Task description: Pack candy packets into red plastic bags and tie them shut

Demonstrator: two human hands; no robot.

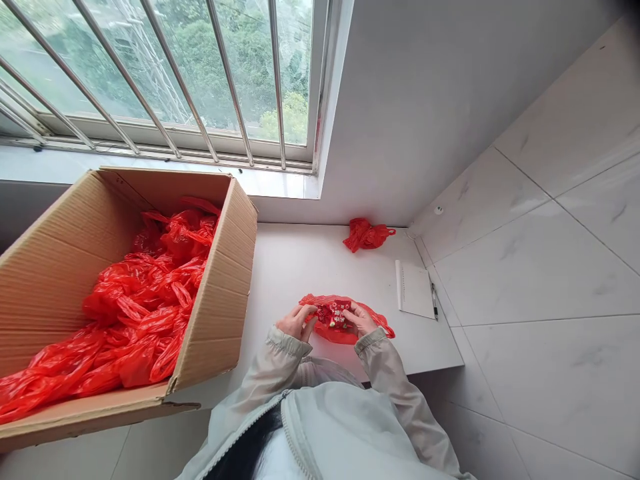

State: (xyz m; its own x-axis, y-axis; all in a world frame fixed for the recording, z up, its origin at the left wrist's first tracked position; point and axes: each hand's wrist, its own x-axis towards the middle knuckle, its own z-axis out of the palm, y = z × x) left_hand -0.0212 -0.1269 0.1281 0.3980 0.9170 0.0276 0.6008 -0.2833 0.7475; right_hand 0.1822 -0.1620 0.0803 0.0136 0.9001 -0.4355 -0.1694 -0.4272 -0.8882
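Small red packets (339, 315) with pale printed characters are held between my two hands, above a red plastic bag (373, 319) spread on the white tabletop (295, 260). My left hand (297, 323) pinches the left end with thumb and fingers. On the right side, my right hand (361, 320) grips the packet with its thumb on top. How many packets there are, and what is inside them, I cannot tell. Part of the bag is hidden under the packets and hands.
A large open cardboard box (220, 287) full of red plastic bags (150, 287) stands at the left. A bundled red bag (367, 235) lies by the back wall. A notebook (415, 289) and a pen (434, 301) lie at the right, near the tiled wall (540, 267). Behind is a barred window.
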